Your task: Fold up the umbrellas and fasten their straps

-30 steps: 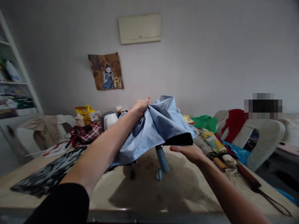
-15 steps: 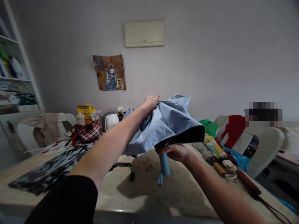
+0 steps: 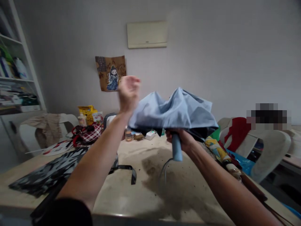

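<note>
A light blue folding umbrella (image 3: 174,110) with a dark underside is held over the table, its canopy loosely bunched and partly spread. My right hand (image 3: 185,139) is closed around the umbrella just under the canopy, at the top of its blue handle (image 3: 176,149). From the handle's lower end hangs a thin wrist loop. My left hand (image 3: 129,92) is raised to the left of the canopy, apart from it. Motion smears its fingers, so I cannot tell how they are placed.
A camouflage-patterned cloth (image 3: 51,171) lies at the left of the table (image 3: 127,197), with a black strap (image 3: 128,169) beside it. Folded umbrellas (image 3: 217,150) line the right edge. Bags, a bottle and small boxes stand at the back. Another person is at the far right.
My left hand has let go of the canopy and moved up and left. The canopy has spread out more evenly, and the handle has shifted right and up with my right hand.
</note>
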The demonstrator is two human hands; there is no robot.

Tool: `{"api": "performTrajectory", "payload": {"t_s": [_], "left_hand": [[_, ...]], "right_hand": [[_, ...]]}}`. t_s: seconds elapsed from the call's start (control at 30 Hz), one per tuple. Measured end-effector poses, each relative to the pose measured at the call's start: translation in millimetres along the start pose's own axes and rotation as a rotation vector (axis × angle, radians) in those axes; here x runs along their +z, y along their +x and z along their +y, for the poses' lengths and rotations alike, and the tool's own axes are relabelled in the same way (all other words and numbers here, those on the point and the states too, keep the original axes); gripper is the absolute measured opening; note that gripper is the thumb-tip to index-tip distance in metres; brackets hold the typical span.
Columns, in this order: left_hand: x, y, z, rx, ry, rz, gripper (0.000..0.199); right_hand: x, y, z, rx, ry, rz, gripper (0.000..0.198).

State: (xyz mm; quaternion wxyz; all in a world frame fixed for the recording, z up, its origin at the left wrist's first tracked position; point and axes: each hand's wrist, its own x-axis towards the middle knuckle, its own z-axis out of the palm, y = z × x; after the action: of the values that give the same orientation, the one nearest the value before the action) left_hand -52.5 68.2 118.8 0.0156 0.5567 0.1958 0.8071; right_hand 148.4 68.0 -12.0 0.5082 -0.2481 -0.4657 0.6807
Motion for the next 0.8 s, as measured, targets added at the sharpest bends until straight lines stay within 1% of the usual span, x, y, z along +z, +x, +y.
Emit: {"api": "performTrajectory", "payload": {"t_s": [0.03, 0.07, 0.1, 0.13, 0.2, 0.23, 0.27, 0.3, 0.33, 0.37, 0.43, 0.53, 0.6, 0.67, 0.73, 0.8], "left_hand": [[-18.8, -6.4, -0.1, -0.03, -0.048, 0.126, 0.008], [-36.3, -17.4, -3.2, -0.218, -0.087, 0.224, 0.006], [-51.6, -32.5, -9.1, -0.361, -0.089, 0.208, 0.012], [-64.1, -50.3, -17.3, -0.481, -0.088, 0.145, 0.016], [-80.3, -88.4, -37.7, -0.748, -0.082, -0.045, 0.023], [-84.5, -105.5, -48.3, -1.01, -0.097, -0.185, 0.028], [-86.6, -119.6, -58.5, -1.194, -0.135, -0.284, 0.029], [-87.1, -130.2, -67.8, -1.295, -0.184, -0.364, 0.027], [-86.2, -137.2, -76.0, -1.362, -0.242, -0.424, 0.028], [-84.0, -141.0, -83.1, -1.389, -0.296, -0.474, 0.031], [-76.3, -141.6, -94.1, -1.408, -0.391, -0.579, 0.043], [-58.3, -136.9, -102.4, -1.416, -0.553, -0.728, 0.06], [-46.0, -135.2, -101.7, -1.379, -0.691, -0.761, 0.062], [-36.2, -135.2, -95.4, -1.319, -0.795, -0.782, 0.059], [-28.1, -136.4, -84.9, -1.264, -0.829, -0.797, 0.054], [-18.7, -139.2, -73.2, -1.235, -0.778, -0.767, 0.049]], "right_hand": [[-3.1, 0.2, -12.4, 0.016, 0.045, 0.01, 0.013], [-5.5, 0.5, -22.5, 0.045, 0.113, 0.023, 0.01], [-7.1, 0.8, -29.8, 0.072, 0.176, 0.035, 0.007], [-7.9, 1.2, -34.0, 0.094, 0.231, 0.043, 0.007], [-7.6, 2.3, -34.6, 0.111, 0.29, 0.047, 0.008], [-6.8, 2.9, -32.3, 0.106, 0.288, 0.039, 0.008], [-5.9, 3.5, -29.0, 0.102, 0.28, 0.03, 0.009], [-4.9, 4.1, -25.4, 0.101, 0.273, 0.021, 0.01], [-3.9, 4.9, -21.8, 0.104, 0.264, 0.013, 0.01], [-2.8, 5.9, -18.4, 0.107, 0.253, 0.007, 0.01], [-0.5, 8.3, -12.0, 0.112, 0.223, -0.001, 0.01], [3.0, 12.6, -3.4, 0.102, 0.17, -0.007, 0.011], [4.2, 15.1, 1.4, 0.089, 0.13, -0.012, 0.012], [3.5, 17.1, 5.2, 0.072, 0.08, -0.012, 0.014], [0.7, 18.8, 8.9, 0.053, 0.034, -0.004, 0.016], [-3.6, 20.3, 13.6, 0.004, -0.085, 0.002, 0.019]]}}
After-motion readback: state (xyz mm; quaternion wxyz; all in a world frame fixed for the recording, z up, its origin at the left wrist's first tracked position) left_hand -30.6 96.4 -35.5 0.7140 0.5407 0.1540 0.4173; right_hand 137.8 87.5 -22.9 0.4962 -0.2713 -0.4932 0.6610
